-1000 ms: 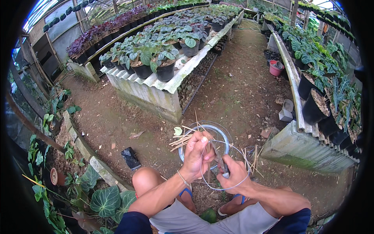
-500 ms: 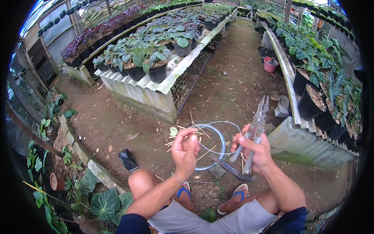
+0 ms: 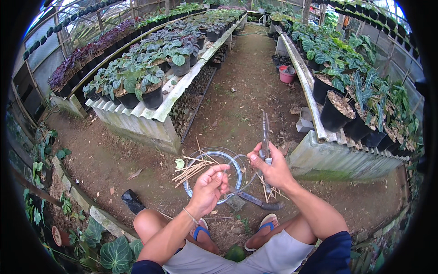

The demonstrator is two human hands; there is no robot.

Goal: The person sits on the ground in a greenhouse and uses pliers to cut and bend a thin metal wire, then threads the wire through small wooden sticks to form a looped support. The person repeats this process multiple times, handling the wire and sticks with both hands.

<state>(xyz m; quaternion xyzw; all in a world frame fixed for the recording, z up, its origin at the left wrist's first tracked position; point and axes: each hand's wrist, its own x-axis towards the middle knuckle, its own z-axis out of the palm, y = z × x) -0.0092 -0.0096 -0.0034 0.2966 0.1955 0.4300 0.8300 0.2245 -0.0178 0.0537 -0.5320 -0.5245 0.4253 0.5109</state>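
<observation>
Pliers jut upward past the fingers of the right hand.

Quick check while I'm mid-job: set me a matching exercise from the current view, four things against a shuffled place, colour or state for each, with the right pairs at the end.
Things
1. Pliers
2. Wire coil
3. Sandals
4. Pot beside the right-hand bench

Place, colour or state
A. Worn, with blue straps
B. Reddish pink
C. Held in the right hand
D. Silvery ring lying on the ground

Right pairs: 1-C; 2-D; 3-A; 4-B
</observation>
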